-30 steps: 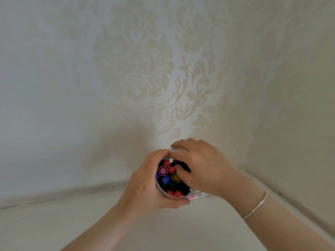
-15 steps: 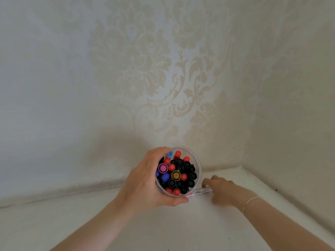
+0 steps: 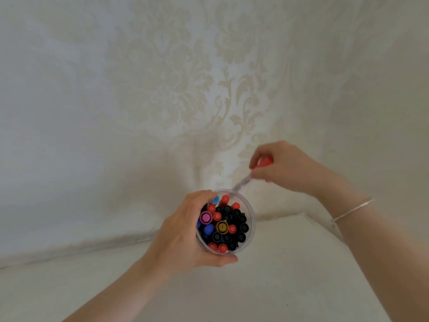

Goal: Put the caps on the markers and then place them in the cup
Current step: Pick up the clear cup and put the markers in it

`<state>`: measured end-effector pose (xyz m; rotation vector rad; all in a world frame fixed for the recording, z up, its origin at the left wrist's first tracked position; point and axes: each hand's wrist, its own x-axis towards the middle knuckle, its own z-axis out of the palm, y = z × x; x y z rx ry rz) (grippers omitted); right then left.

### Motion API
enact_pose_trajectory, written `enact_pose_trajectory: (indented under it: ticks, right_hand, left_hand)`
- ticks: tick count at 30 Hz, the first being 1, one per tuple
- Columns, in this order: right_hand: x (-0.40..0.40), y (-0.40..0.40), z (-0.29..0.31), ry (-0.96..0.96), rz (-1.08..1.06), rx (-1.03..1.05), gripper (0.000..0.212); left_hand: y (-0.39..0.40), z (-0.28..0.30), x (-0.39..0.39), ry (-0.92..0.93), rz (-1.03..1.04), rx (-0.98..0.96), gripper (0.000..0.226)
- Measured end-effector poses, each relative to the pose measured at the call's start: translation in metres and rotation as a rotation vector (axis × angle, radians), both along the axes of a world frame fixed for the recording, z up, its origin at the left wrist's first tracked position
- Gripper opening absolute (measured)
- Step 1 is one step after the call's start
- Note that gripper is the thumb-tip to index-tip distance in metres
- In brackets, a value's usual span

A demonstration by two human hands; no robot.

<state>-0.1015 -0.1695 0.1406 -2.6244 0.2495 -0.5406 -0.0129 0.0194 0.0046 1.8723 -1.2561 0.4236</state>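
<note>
Now the right hand, which half a second ago reached beside the cup, pinches a red-capped marker just above its rim. The left hand wraps the cup; insertion looks imminent.

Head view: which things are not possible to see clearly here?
- Marker in the right hand: motion-blurred, fingers hide its middle.
- Cup: left hand covers its left wall and base.
- Marker bodies in the cup: hidden beneath their caps.

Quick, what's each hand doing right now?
Left hand: closed around the cup.
Right hand: closed on a red-capped marker.
</note>
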Motion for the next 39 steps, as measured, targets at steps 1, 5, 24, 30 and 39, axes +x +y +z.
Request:
enact_pose_trajectory:
  ticks: [1, 5, 24, 30, 39]
  right_hand:
    - [-0.007, 0.010, 0.006, -0.101, 0.040, 0.059, 0.005]
    - [-0.029, 0.040, 0.018, -0.322, 0.327, 0.369, 0.009]
    - [-0.014, 0.036, -0.040, -0.711, 0.456, -0.240, 0.026]
    - [-0.012, 0.033, -0.043, -0.754, 0.403, -0.213, 0.026]
    - [-0.011, 0.032, -0.047, -0.674, 0.464, -0.181, 0.022]
  left_hand:
    - [0.000, 0.000, 0.000, 0.004, 0.005, 0.001, 0.107]
    - [0.000, 0.001, -0.001, 0.017, 0.027, 0.017, 0.107]
    - [0.004, 0.000, -0.001, 0.077, 0.033, 0.026, 0.120]
    - [0.005, 0.000, -0.001, 0.084, 0.021, 0.024, 0.117]
    - [0.004, 0.000, -0.001, 0.079, 0.025, 0.027, 0.119]
